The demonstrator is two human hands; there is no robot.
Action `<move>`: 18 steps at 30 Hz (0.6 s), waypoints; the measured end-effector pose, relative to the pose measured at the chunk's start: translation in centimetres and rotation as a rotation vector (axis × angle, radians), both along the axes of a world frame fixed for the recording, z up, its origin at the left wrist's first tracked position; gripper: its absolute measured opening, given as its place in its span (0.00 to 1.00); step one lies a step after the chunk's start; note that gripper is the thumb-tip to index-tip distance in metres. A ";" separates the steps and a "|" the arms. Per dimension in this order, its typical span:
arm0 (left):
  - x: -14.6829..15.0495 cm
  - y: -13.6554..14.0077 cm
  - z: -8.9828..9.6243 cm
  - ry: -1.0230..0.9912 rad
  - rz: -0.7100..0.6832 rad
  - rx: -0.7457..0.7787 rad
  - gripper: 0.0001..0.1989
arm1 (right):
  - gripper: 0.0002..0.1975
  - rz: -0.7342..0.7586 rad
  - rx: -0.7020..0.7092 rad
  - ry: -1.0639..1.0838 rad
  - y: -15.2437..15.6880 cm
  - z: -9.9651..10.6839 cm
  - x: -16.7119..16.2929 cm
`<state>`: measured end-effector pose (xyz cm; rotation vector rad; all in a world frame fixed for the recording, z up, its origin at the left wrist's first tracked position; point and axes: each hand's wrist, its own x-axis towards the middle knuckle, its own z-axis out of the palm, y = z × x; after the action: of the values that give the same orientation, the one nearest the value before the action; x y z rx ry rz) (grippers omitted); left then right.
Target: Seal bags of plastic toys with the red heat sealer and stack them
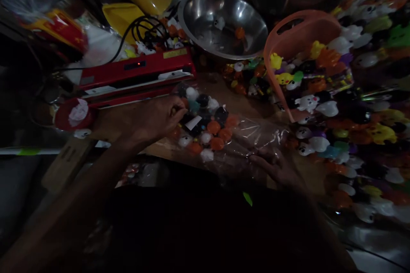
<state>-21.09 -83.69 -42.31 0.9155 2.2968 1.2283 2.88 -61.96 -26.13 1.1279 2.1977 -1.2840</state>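
A clear plastic bag (256, 132) filled with small toy figures in orange, white, black and teal lies on the brown work surface (221, 83). At the bag's left end is my left hand (156, 115), its fingers curled into a pinch beside the figures; what lies between the fingertips is hard to make out in the dim light. My right hand (275, 164) is closed on the loose, unfilled end of the bag. A white slip of paper (193, 123) shows among the figures.
Behind my left hand stands a red bag sealer (137, 70) with a lit indicator and a black cord (128, 36). A steel bowl (221, 47) holds a few figures. An orange plastic scoop (272, 72) lies among heaped figures (352, 136) on the right.
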 end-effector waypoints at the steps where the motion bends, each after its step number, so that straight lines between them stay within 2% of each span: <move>1: 0.3 -0.7 0.6 0.027 -0.003 0.064 0.09 | 0.29 0.017 0.010 -0.011 0.0 0.5 0.1; 4: 2.1 -2.3 1.9 0.212 -0.020 0.206 0.20 | 0.25 0.083 -0.017 -0.039 -0.4 1.3 0.0; 6: 3.4 -2.7 2.1 0.335 -0.027 0.221 0.28 | 0.23 0.112 -0.052 -0.047 -0.9 1.6 -0.4; 8: 4.5 -2.5 2.1 0.372 -0.032 0.196 0.24 | 0.23 0.164 -0.091 -0.073 -1.3 1.7 -0.8; 11: 5.1 -1.7 2.0 0.317 -0.040 0.131 0.09 | 0.24 0.204 -0.091 -0.103 -1.3 2.2 -1.1; 15: 4.5 -1.2 2.0 0.248 -0.039 0.149 0.12 | 0.22 0.220 -0.031 -0.066 -0.4 2.9 -0.2; 18: 3.8 -1.3 2.2 0.095 0.005 0.174 0.12 | 0.21 0.200 0.073 0.012 -0.3 2.5 1.2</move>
<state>-17.27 -85.03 -40.09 1.0500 2.2928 1.4343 4.11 -62.23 -23.63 0.9002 2.3161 -1.1375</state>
